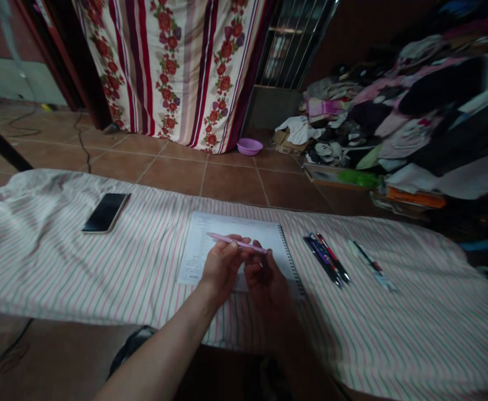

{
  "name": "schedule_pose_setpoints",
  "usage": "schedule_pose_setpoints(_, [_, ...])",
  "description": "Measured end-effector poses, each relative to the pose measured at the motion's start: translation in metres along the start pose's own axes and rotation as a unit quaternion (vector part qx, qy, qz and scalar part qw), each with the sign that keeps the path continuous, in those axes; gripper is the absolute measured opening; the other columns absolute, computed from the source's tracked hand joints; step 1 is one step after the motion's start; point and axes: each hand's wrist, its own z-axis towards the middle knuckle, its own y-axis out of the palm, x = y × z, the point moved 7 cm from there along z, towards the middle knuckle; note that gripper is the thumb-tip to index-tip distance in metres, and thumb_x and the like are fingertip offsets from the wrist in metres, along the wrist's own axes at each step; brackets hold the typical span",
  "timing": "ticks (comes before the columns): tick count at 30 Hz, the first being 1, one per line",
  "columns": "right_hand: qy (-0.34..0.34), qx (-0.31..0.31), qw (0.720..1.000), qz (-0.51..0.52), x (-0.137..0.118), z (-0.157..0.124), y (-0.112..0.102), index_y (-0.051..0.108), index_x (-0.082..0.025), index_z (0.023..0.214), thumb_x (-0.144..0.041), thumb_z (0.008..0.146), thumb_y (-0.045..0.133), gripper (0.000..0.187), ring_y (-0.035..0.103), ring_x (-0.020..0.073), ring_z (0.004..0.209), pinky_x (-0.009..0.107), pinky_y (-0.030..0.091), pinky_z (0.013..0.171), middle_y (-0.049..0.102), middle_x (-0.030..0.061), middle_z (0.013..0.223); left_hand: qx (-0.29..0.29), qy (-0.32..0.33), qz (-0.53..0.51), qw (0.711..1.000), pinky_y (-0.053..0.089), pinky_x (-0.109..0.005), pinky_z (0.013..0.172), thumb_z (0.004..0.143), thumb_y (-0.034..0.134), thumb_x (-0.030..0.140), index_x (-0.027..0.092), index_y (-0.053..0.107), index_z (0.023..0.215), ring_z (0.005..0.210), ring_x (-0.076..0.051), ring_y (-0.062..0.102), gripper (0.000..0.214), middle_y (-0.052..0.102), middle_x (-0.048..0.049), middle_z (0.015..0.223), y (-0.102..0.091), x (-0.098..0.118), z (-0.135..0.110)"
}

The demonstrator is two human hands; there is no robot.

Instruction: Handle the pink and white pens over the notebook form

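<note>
A pink pen (218, 237) lies level between my two hands, above a spiral notebook (193, 234) with printed text on its page. My left hand (222, 264) pinches the pen near its middle, thumb on top. At the pen's right end, the fingers of my right hand (269, 275) are closed around the tip. The notebook's coil runs down its right side, and my hands cover part of the page.
Several pens (325, 259) lie right of the notebook, with another pen-like item (373, 265) further right. A phone (106, 213) rests at the left on the striped cloth (152, 250). Beyond are a pink basin (249, 146), a floral curtain (177, 72) and piled clothes (419, 100).
</note>
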Motion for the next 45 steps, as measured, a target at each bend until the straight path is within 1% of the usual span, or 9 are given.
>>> schedule_pose_setpoints(7, [-0.004,0.0,1.0,-0.002,0.005,-0.001,0.002,0.065,-0.009,0.085,-0.017,0.079,0.065,0.01,0.063,0.0055,0.059,0.01,0.052,0.049,0.069,0.0037,0.075,0.012,0.019,0.044,0.999,0.051,-0.021,0.056,0.069,0.073,0.027,0.011,0.06,0.079,0.06,-0.01,0.061,0.022,0.068,-0.0055,0.077,0.001,0.001,-0.004])
schedule_pose_setpoints(12, [0.0,-0.003,1.0,-0.006,0.01,-0.001,0.001,0.063,-0.013,0.082,-0.016,0.081,0.062,0.004,0.057,0.0024,0.051,0.008,0.049,0.044,0.066,-0.0022,0.068,-0.021,0.032,0.076,0.996,0.05,-0.023,0.052,0.073,0.068,0.032,0.011,0.062,0.08,0.053,-0.012,0.06,0.023,0.066,-0.0043,0.064,0.005,0.003,-0.006])
schedule_pose_setpoints(19, [0.008,-0.008,1.0,0.004,0.01,0.002,-0.007,0.061,-0.015,0.087,-0.015,0.08,0.063,0.007,0.057,0.0021,0.053,0.008,0.049,0.045,0.065,-0.0023,0.072,-0.012,0.032,0.085,0.996,0.05,-0.022,0.053,0.073,0.068,0.03,0.01,0.061,0.08,0.055,-0.011,0.059,0.022,0.066,-0.0047,0.066,0.002,0.003,-0.007])
schedule_pose_setpoints(22, [0.007,-0.013,1.0,0.014,0.01,0.001,-0.003,0.061,-0.013,0.083,-0.015,0.077,0.067,0.008,0.056,0.0016,0.052,0.007,0.048,0.045,0.064,-0.0029,0.068,-0.032,0.013,0.073,0.997,0.051,-0.025,0.052,0.073,0.068,0.033,0.01,0.06,0.084,0.055,-0.013,0.061,0.027,0.067,-0.007,0.068,0.003,-0.001,-0.007])
schedule_pose_setpoints(27, [0.015,0.023,0.999,0.035,0.012,-0.001,-0.002,0.061,-0.012,0.083,-0.017,0.081,0.064,0.006,0.056,0.002,0.05,0.008,0.048,0.043,0.064,-0.0018,0.067,-0.017,0.008,0.061,0.998,0.053,-0.025,0.053,0.071,0.07,0.029,0.01,0.059,0.084,0.056,-0.012,0.059,0.026,0.067,-0.0062,0.068,0.001,-0.001,-0.008])
schedule_pose_setpoints(30, [0.008,0.043,0.998,0.038,0.01,-0.003,-0.002,0.062,-0.01,0.085,-0.021,0.085,0.058,0.011,0.057,0.0033,0.052,0.009,0.048,0.043,0.065,0.0014,0.069,-0.003,0.013,0.056,0.998,0.052,-0.023,0.053,0.069,0.071,0.028,0.011,0.058,0.083,0.056,-0.01,0.058,0.026,0.067,-0.0054,0.072,-0.001,0.001,-0.007])
schedule_pose_setpoints(34, [0.009,0.026,0.999,0.031,0.01,-0.002,0.0,0.062,-0.011,0.083,-0.019,0.085,0.058,0.009,0.056,0.0028,0.05,0.008,0.047,0.043,0.065,0.0011,0.068,0.008,0.022,0.062,0.998,0.051,-0.023,0.057,0.068,0.072,0.027,0.011,0.058,0.082,0.058,-0.009,0.058,0.026,0.067,-0.0066,0.081,-0.002,0.003,-0.006])
schedule_pose_setpoints(37, [0.004,0.016,1.0,0.015,0.009,-0.002,-0.001,0.063,-0.014,0.082,-0.018,0.083,0.06,0.005,0.058,0.0029,0.054,0.008,0.048,0.045,0.066,-0.0004,0.07,0.015,0.017,0.066,0.998,0.05,-0.024,0.056,0.067,0.073,0.029,0.012,0.058,0.082,0.058,-0.01,0.057,0.027,0.066,-0.0059,0.079,-0.004,0.002,-0.006])
schedule_pose_setpoints(45, [0.016,0.021,1.0,-0.01,0.008,-0.005,-0.003,0.066,-0.014,0.087,-0.018,0.085,0.056,0.011,0.062,0.0064,0.06,0.012,0.052,0.048,0.07,0.0033,0.078,0.016,0.025,0.057,0.998,0.049,-0.023,0.06,0.067,0.073,0.028,0.012,0.059,0.081,0.061,-0.009,0.058,0.025,0.067,-0.006,0.084,-0.006,0.003,-0.006])
